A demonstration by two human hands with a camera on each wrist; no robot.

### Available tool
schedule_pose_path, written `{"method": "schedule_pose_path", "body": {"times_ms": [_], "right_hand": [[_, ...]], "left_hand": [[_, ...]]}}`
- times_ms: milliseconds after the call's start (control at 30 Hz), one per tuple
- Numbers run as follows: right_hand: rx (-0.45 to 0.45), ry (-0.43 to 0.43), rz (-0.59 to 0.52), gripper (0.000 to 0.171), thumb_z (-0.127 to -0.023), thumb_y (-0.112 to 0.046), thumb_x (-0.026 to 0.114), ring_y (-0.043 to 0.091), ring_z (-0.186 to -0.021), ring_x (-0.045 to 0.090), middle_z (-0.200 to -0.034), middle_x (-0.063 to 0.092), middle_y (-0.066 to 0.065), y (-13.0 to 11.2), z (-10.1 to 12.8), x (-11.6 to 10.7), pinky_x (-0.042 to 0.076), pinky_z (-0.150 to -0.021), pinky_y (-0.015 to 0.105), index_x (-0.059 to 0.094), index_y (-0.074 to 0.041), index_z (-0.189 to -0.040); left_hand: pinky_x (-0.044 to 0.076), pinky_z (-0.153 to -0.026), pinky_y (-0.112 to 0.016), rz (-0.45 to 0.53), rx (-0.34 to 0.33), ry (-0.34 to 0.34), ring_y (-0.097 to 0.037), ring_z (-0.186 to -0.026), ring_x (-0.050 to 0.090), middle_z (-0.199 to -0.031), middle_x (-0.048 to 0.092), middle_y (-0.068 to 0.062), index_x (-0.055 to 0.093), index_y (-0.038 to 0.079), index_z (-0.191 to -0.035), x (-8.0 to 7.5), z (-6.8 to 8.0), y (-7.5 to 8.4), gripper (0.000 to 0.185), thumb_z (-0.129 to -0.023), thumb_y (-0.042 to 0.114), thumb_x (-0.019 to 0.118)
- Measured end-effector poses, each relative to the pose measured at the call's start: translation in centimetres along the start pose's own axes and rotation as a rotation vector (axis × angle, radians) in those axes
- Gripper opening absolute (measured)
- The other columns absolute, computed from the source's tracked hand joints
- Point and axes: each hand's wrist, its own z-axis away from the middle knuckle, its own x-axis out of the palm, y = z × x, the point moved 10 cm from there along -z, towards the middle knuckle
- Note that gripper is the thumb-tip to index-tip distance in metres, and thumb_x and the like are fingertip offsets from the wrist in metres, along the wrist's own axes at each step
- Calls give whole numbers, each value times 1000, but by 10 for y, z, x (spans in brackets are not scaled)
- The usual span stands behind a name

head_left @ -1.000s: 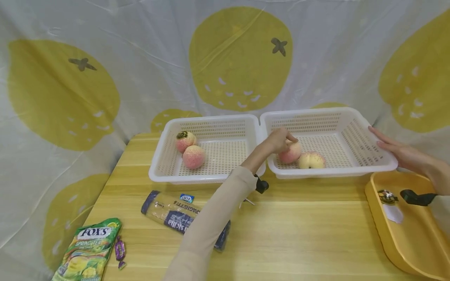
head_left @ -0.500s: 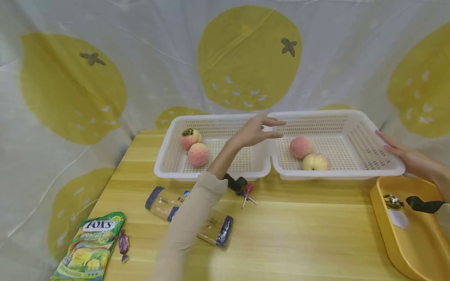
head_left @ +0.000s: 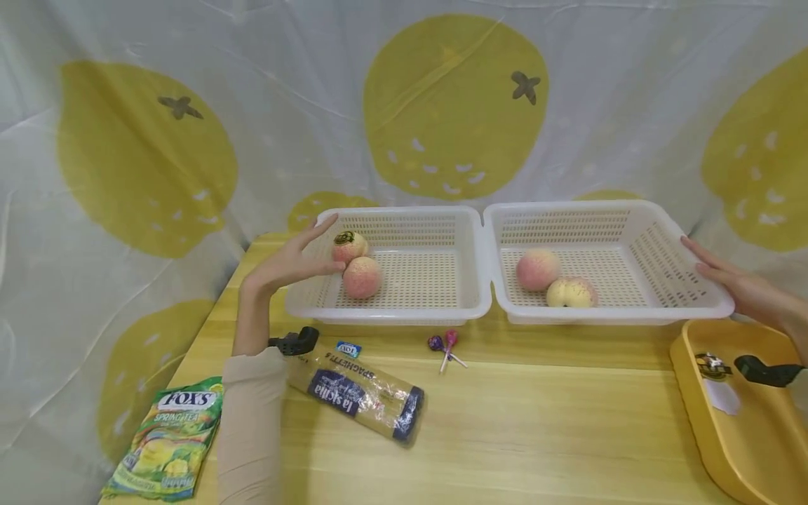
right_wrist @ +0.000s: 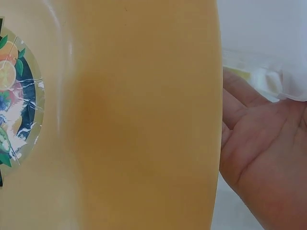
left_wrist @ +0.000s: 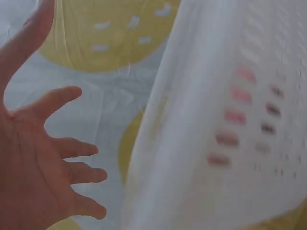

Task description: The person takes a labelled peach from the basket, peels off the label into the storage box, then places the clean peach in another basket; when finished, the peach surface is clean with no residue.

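My left hand [head_left: 284, 265] is at the left end of the left white plastic basket [head_left: 385, 313], its fingers spread over the rim in the head view. Two peaches, one with a dark sticker [head_left: 344, 238] and a pinker peach [head_left: 362, 278], lie inside near that hand. In the left wrist view the fingers [left_wrist: 62, 99] are extended beside the basket wall [left_wrist: 192, 96], holding nothing. My right hand [head_left: 748, 287] lies with straight fingers against the right end of the right white basket [head_left: 701, 308]. That basket contains a pink peach [head_left: 538, 269] and a yellowish peach [head_left: 571, 292].
A yellow tray [head_left: 694, 407] stands below the right hand. On the wooden table lie a spaghetti pack [head_left: 353, 389], a small blue-wrapped candy [head_left: 349, 348], two lollipops [head_left: 449, 344] and a green Fox's candy bag [head_left: 173, 442]. A lemon-print curtain [head_left: 303, 105] hangs behind the baskets.
My left hand has left the pink peach in the right basket and swung left across to the left basket's far end. My right hand keeps its place at the right basket's end.
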Motion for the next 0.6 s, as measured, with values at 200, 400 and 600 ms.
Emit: {"method": "schedule_pose_path", "body": {"times_ms": [200, 400, 600], "right_hand": [[9, 11, 51, 59, -115, -27, 17, -14, -106, 59, -145, 28, -39, 1, 0, -1, 56, -80, 20, -16, -49, -159], [52, 22, 127, 58, -116, -29, 15, -16, -103, 57, -154, 9, -35, 2, -1, -3, 54, -78, 19, -19, -50, -157], [122, -14, 511, 70, -116, -32, 25, 57, -143, 39, -161, -19, 40, -45, -5, 5, 45, -100, 70, -24, -7, -159]], "left_hand": [[25, -123, -64, 125, 9, -101, -42, -161, -2, -175, -11, -12, -2, 25, -168, 2, 21, -56, 107, -94, 18, 75], [47, -102, -18, 329, 8, -174, -46, -148, 28, -174, -5, -19, -11, 27, -166, 16, 26, -83, 119, -89, 7, 78], [44, -98, -12, 348, -9, -134, -42, -143, 32, -173, 1, -21, -9, 31, -166, 18, 28, -84, 124, -85, 4, 81]]}}
